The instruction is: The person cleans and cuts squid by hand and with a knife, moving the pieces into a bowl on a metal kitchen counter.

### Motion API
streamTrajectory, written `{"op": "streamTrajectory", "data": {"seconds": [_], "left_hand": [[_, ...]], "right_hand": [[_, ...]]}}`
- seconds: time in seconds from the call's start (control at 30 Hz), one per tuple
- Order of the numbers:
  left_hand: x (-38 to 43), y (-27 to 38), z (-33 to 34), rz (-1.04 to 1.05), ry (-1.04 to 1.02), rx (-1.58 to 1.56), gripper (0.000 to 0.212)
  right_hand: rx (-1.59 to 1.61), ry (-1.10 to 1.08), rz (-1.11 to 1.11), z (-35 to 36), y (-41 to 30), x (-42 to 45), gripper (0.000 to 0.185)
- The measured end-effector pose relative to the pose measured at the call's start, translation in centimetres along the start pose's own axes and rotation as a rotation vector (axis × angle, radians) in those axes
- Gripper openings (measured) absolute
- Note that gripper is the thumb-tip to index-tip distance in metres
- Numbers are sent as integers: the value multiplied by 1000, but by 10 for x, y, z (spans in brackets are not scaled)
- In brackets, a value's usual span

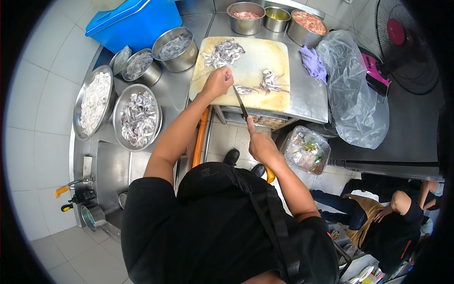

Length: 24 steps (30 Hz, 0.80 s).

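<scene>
My right hand (pixel 261 143) grips a kitchen knife (pixel 240 101), its index finger laid along the spine and the blade pointing up towards my left hand. My left hand (pixel 220 81) is curled over the left part of a stained white cutting board (pixel 262 53), close to the knife tip; whether it holds anything is hidden. Behind it lies a pile of cut squid tentacles (pixel 225 52). A small bunch of tentacles (pixel 244 90) rests just right of the blade, and another small heap (pixel 271 81) sits at the board's right side.
At left stand a colander of squid pieces (pixel 138 119), a bowl of white pieces (pixel 95 103) and steel pots (pixel 176 49) by a blue bin (pixel 134 25). Pots of meat (pixel 308 23) stand behind. At right are a purple cloth (pixel 313 64), plastic bag (pixel 351 88), fan (pixel 397 39) and another person (pixel 386 227).
</scene>
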<state>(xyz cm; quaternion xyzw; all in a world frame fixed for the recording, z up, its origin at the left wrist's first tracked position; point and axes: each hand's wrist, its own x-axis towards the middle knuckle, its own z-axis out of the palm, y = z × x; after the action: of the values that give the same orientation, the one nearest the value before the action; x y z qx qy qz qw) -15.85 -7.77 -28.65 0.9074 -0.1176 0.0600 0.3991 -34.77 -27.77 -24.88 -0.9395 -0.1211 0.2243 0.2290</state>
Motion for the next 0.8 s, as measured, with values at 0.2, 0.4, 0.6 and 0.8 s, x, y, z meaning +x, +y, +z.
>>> {"op": "streamTrajectory", "data": {"seconds": [0.2, 0.4, 0.6, 0.8], "left_hand": [[25, 37, 6, 346, -198, 15, 21], [64, 3, -12, 239, 114, 3, 23], [89, -75, -39, -40, 115, 191, 17], [91, -112, -12, -66, -18, 359, 28]], "right_hand": [[-6, 34, -2, 3, 4, -5, 78], [-60, 162, 108, -11, 25, 13, 76], [-67, 275, 168, -38, 44, 26, 75], [151, 298, 110, -48, 34, 10, 64]]}}
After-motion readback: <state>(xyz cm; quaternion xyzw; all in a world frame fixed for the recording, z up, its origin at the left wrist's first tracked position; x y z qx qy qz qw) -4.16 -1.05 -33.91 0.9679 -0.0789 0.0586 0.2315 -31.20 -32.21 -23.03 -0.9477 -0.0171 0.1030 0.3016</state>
